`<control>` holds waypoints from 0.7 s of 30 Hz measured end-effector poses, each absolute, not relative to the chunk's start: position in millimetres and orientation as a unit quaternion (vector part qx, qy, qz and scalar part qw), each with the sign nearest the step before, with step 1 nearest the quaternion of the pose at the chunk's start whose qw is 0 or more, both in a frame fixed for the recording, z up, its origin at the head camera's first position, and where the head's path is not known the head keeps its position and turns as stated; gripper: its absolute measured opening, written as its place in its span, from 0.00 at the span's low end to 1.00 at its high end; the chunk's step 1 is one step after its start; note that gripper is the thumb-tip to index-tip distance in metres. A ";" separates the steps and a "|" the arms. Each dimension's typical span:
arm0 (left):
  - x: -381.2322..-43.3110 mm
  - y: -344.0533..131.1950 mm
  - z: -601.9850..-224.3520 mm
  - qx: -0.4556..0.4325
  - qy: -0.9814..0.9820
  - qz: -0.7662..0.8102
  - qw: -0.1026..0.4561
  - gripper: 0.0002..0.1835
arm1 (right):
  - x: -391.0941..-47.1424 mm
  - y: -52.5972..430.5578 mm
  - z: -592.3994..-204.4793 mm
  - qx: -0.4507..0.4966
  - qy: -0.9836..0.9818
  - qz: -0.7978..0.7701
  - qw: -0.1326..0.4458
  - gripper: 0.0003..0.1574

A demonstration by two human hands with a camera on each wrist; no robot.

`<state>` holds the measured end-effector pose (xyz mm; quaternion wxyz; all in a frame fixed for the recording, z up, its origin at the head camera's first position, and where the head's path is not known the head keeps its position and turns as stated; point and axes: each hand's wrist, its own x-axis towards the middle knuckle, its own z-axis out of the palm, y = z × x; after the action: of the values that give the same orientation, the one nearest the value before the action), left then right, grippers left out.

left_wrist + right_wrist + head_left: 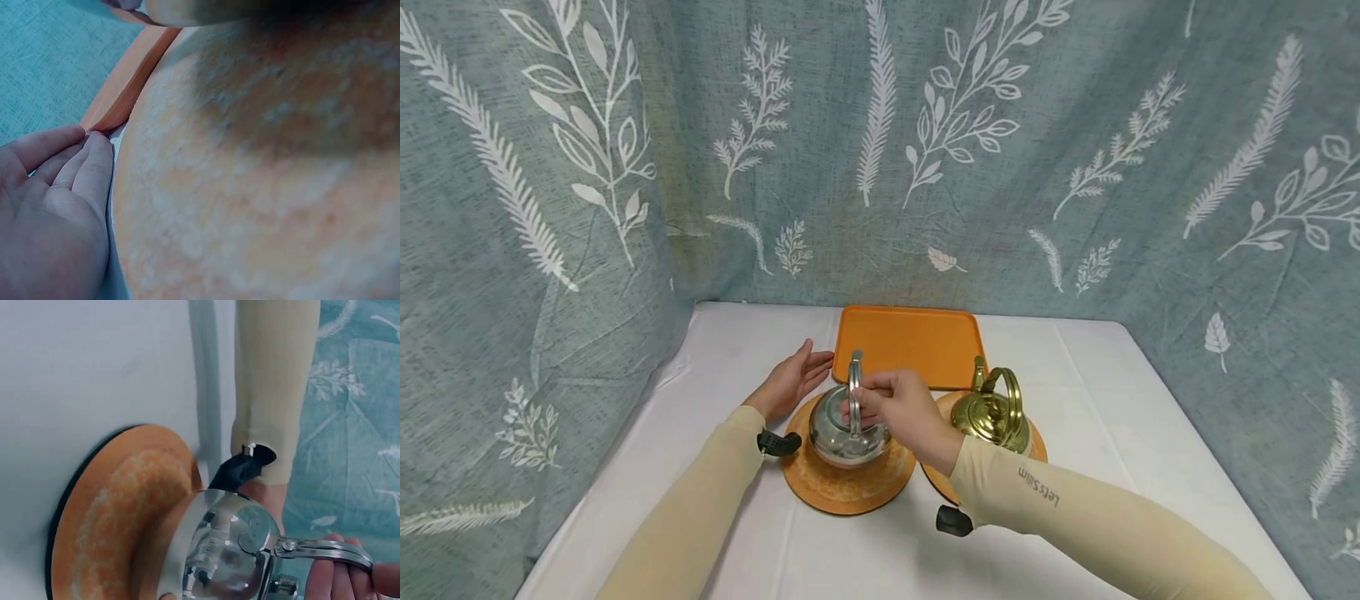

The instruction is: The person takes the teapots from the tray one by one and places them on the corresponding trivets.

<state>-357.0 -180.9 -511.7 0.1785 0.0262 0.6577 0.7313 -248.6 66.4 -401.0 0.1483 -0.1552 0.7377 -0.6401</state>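
Observation:
A silver kettle (835, 429) with an upright arched handle (325, 549) is over a round orange-brown mat (850, 500); whether its base touches the mat I cannot tell. My right hand (906, 412) grips that handle, fingers curled through the arch as the right wrist view shows. To the kettle's left, my left hand (793, 379) is held with straight fingers and holds nothing. Its fingertips are at the near left corner of an orange tray (910, 342); in the left wrist view the palm (56, 219) lies alongside the mat's rim.
A gold kettle (992, 421) stands on a second round mat (1040, 446) at the right, partly behind my right forearm. White cloth (1075, 375) covers the table. Blue-grey curtains (850, 250) with white leaf prints hang behind and at both sides.

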 end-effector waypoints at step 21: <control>-357.4 -179.7 -509.5 0.010 0.657 0.732 0.181 0.43 | -242.0 63.3 -407.4 -0.158 0.750 -0.626 0.143 0.16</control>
<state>-357.4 -179.7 -509.5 0.1812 0.0097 0.6572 0.7315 -242.0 63.3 -407.4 0.1431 -0.1579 0.7500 -0.6262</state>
